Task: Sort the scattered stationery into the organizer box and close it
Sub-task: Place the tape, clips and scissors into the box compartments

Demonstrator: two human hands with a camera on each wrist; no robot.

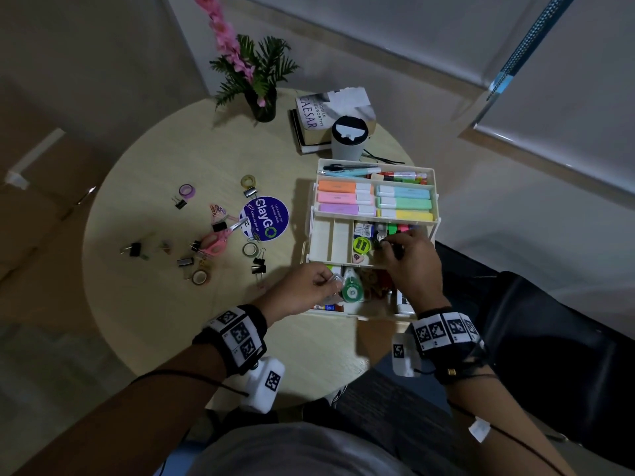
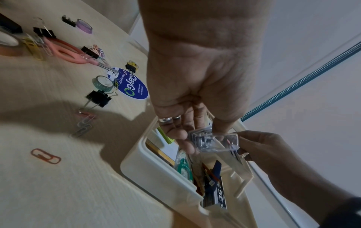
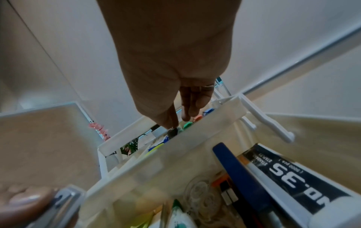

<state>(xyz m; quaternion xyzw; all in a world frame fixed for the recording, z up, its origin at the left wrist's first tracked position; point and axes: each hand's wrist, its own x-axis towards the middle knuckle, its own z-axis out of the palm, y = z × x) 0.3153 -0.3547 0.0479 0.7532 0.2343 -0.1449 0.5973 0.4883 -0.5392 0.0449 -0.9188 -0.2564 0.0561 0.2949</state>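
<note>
Pictured at lower centre of the head view: left hand point(image 1: 311, 285) pinching a small clear plastic case point(image 2: 215, 141) over the bottom tier of the open cream tiered plastic organizer box point(image 1: 372, 235). Right hand point(image 1: 409, 259), fingertips curled on a small dark item point(image 3: 173, 132) in the middle tray. Black binder clips point(image 1: 258, 266), pink-handled scissors point(image 1: 216, 242) scattered left on the round pale wooden table point(image 1: 154, 297).

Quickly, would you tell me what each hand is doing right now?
Left hand: pinching a small clear plastic case.
Right hand: fingertips pinching a small dark item over the organizer box; unidentifiable.
</note>
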